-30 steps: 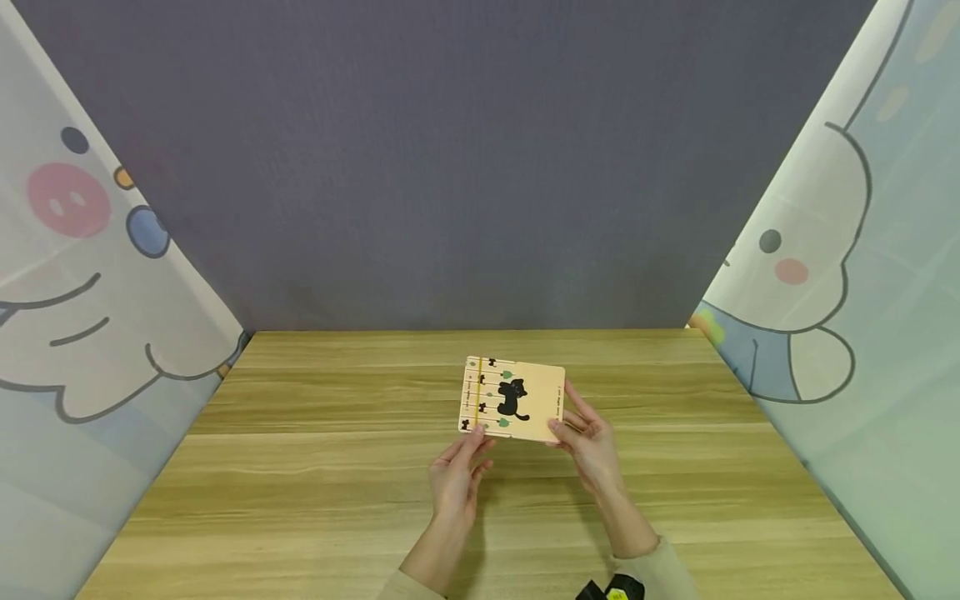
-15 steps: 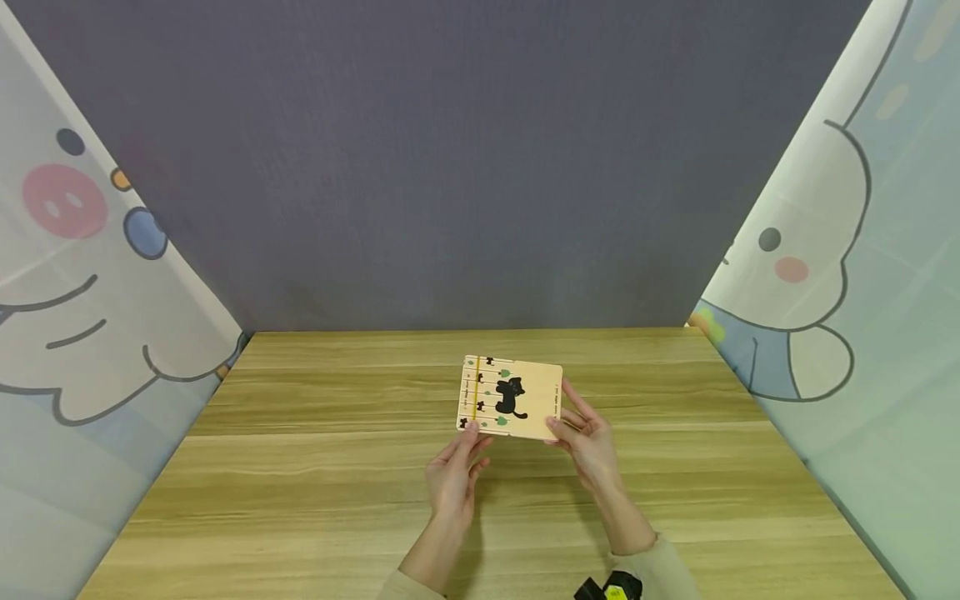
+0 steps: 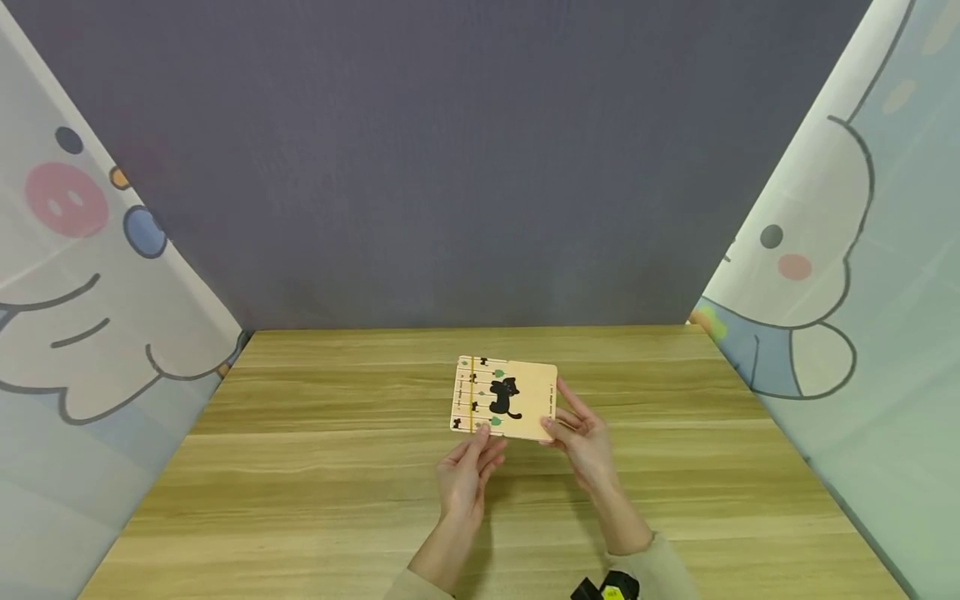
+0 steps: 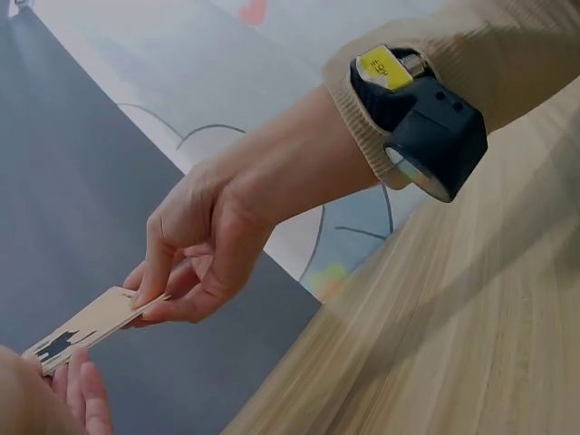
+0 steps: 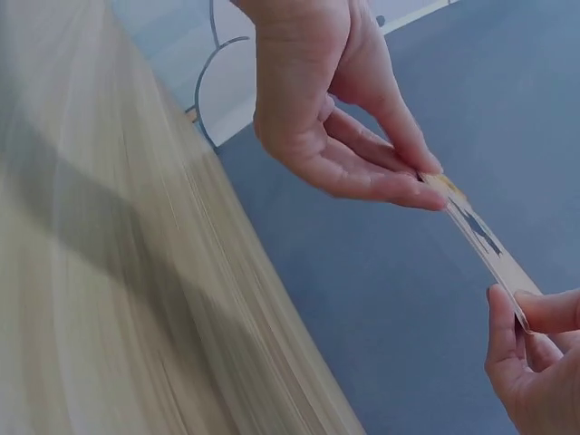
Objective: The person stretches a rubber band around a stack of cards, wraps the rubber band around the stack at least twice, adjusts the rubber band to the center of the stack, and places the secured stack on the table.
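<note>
A thin cream notebook [image 3: 534, 392] with a black cat on its cover is held up over the wooden table. A yellow elastic band [image 3: 472, 392] runs down near its left side. My left hand [image 3: 459, 483] pinches the near edge just right of the band, thumb on the cover. At the near right corner my right hand [image 3: 588, 450] grips it, thumb on top and fingers behind. Edge-on in the right wrist view, the notebook [image 5: 500, 256] spans both hands. In the left wrist view my right hand [image 4: 208, 240] pinches its far end. The back is hidden.
The wood-grain tabletop [image 3: 315, 467] lies under both hands. A dark grey panel [image 3: 465, 167] rises at the back, with cartoon-printed curtains [image 3: 810, 250] along the sides. A black wrist camera [image 4: 435, 136] sits on my right sleeve.
The notebook has shifted slightly left with my right hand still gripping its corner. My left thumb has moved right along the near edge, from beside the elastic band to just past it.
</note>
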Demonstrator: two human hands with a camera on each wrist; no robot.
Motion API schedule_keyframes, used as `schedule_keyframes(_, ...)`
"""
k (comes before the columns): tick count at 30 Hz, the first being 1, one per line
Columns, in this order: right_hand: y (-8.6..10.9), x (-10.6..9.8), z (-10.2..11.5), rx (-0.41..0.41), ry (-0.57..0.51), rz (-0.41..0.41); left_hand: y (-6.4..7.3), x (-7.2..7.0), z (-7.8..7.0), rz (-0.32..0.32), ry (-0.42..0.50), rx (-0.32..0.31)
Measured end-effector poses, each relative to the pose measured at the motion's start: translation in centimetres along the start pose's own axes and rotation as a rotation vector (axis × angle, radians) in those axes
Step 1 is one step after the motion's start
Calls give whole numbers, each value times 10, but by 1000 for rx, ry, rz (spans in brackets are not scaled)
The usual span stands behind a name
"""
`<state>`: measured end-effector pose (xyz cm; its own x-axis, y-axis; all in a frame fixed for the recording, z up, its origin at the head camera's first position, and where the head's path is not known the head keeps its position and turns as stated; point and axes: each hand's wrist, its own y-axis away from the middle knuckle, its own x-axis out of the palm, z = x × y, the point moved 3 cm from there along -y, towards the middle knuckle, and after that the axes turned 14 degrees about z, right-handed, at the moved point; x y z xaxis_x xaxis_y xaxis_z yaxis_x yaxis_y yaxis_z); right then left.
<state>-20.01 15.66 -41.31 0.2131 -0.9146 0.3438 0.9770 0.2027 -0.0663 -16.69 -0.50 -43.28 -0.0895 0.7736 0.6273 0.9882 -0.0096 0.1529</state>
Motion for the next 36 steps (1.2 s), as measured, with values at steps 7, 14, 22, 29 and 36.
schedule_keyframes(7,-1,2,1,21,-14,-5,-1,-6,-7,-16,-11,-10)
schedule_keyframes(14,-2,2,1,30,-13,-7,-3,-9,-9,-52,-67,42)
schedule_keyframes(22,0,5,-2,-2,68,-17,-11,-17,10,62,-130,166)
schedule_keyframes(29,0,7,-2,-15,53,-6,-3,0,1,4,-83,8)
schedule_keyframes(36,-1,1,0,30,48,-24,-2,-3,4,121,-184,-12)
